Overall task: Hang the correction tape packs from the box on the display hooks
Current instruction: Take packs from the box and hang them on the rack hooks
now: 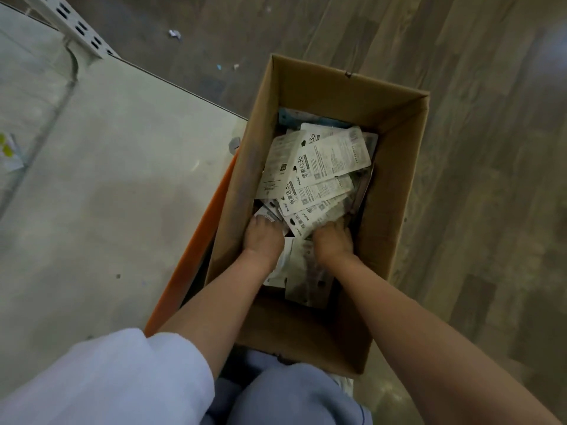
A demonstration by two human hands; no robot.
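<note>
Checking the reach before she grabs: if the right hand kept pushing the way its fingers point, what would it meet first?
Probably the fanned correction tape packs: the right hand already has its fingertips at their near edge, pointing toward the far end of the cardboard box. Depth is unclear, so it might slide under them.

dim, flat light; wide-angle bending at edges, soft blur, faint floor (506, 210) glare
</note>
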